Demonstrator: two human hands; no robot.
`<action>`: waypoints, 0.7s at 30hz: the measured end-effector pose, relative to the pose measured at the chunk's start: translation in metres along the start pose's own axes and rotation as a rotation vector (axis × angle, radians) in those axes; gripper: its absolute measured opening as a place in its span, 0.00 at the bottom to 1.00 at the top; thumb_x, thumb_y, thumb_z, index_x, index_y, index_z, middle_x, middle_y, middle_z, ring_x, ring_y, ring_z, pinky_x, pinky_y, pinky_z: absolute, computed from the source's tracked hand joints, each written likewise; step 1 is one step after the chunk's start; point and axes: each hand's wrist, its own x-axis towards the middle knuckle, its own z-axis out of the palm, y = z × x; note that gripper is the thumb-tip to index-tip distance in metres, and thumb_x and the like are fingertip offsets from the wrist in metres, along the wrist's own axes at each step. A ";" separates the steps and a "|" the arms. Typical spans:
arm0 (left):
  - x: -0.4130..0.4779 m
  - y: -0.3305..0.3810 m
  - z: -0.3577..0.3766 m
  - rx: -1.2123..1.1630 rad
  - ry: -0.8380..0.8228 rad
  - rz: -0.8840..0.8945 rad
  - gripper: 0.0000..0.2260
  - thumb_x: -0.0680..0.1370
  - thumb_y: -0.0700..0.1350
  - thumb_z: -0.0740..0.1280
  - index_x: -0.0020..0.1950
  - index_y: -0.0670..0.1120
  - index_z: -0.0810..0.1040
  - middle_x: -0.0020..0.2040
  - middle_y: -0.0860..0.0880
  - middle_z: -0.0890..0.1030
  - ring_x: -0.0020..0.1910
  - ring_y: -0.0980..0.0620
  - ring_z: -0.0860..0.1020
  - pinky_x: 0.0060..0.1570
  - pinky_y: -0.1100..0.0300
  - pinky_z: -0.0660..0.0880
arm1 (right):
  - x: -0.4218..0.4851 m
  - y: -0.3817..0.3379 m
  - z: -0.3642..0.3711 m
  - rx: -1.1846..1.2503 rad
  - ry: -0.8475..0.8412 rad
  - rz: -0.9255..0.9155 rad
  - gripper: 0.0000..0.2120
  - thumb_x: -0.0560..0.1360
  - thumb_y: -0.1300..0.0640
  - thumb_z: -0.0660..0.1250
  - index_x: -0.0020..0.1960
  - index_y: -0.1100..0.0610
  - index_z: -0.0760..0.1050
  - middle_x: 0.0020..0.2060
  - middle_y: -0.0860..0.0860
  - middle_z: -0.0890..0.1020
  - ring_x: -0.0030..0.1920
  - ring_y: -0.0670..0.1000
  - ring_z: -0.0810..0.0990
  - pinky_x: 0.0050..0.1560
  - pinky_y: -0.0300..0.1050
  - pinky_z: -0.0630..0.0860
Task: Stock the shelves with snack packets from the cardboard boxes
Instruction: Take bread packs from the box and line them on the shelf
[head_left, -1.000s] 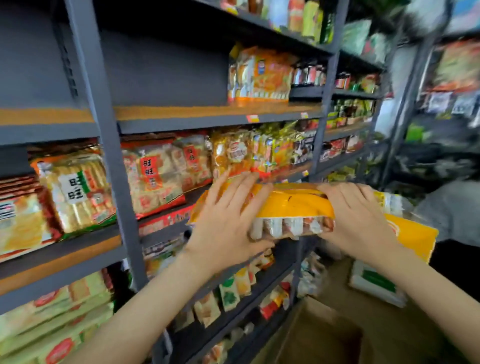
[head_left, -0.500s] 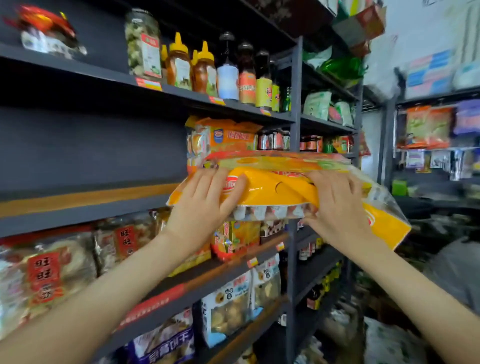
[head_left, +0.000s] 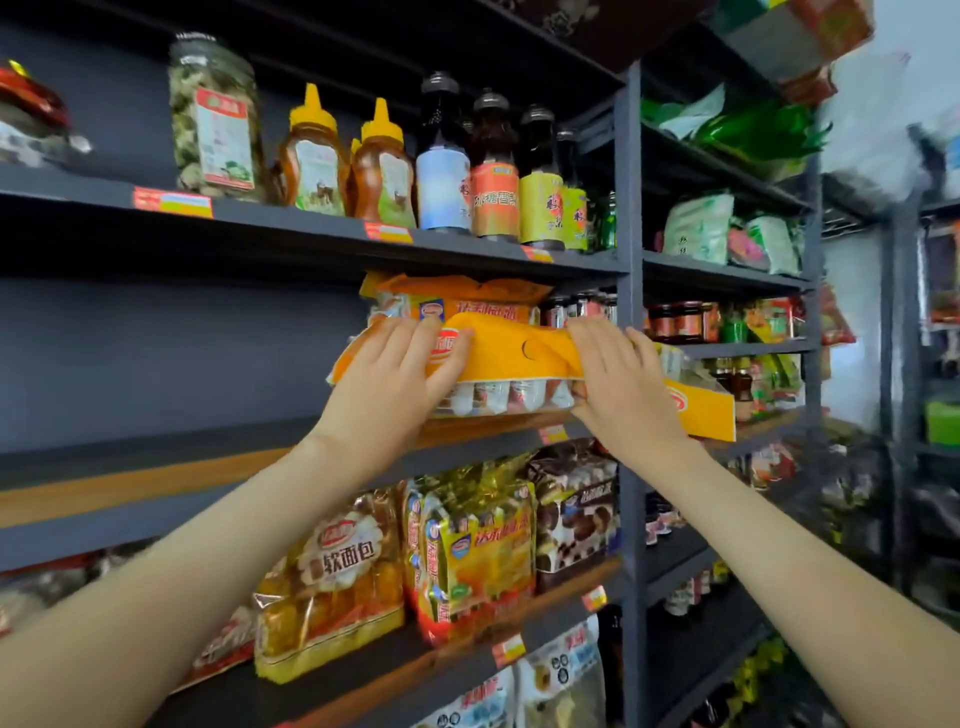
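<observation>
A large yellow-orange snack packet (head_left: 511, 358) lies lengthwise at the front edge of the middle shelf (head_left: 156, 473). My left hand (head_left: 395, 379) grips its left end with fingers over the top. At the packet's right part, my right hand (head_left: 618, 384) grips it with fingers over the top. The packet's right end (head_left: 701, 410) sticks out past the grey upright post (head_left: 631, 364). Behind it stand similar orange packets (head_left: 462, 299). No cardboard box is in view.
Jars and sauce bottles (head_left: 441, 166) line the shelf above. Bread and cake packets (head_left: 467, 551) fill the shelf below. The middle shelf's left part shows bare board. More stocked racks stand to the right (head_left: 727, 234).
Both hands have lifted the yellow packet from waist height up to the middle shelf and pushed it inward. The view has tilted upward, so the floor box is out of sight.
</observation>
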 end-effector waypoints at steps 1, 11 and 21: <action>0.006 0.000 0.004 0.014 -0.024 -0.005 0.44 0.57 0.41 0.81 0.70 0.40 0.65 0.58 0.33 0.76 0.53 0.33 0.77 0.53 0.43 0.75 | 0.006 0.004 0.009 0.025 -0.006 0.003 0.43 0.62 0.56 0.80 0.70 0.64 0.64 0.66 0.60 0.73 0.68 0.60 0.71 0.66 0.60 0.66; 0.041 -0.013 0.034 0.144 -0.264 -0.040 0.37 0.59 0.42 0.79 0.66 0.38 0.73 0.59 0.35 0.77 0.55 0.36 0.77 0.55 0.45 0.75 | 0.054 0.010 0.084 0.210 0.077 -0.056 0.35 0.62 0.60 0.81 0.65 0.64 0.70 0.58 0.59 0.78 0.60 0.61 0.77 0.60 0.57 0.72; 0.048 -0.061 0.116 0.200 -0.096 0.078 0.22 0.70 0.44 0.76 0.62 0.40 0.78 0.70 0.34 0.69 0.71 0.36 0.66 0.71 0.43 0.57 | 0.114 -0.005 0.162 0.248 0.293 0.078 0.27 0.68 0.64 0.76 0.66 0.60 0.72 0.61 0.55 0.79 0.64 0.56 0.74 0.62 0.53 0.57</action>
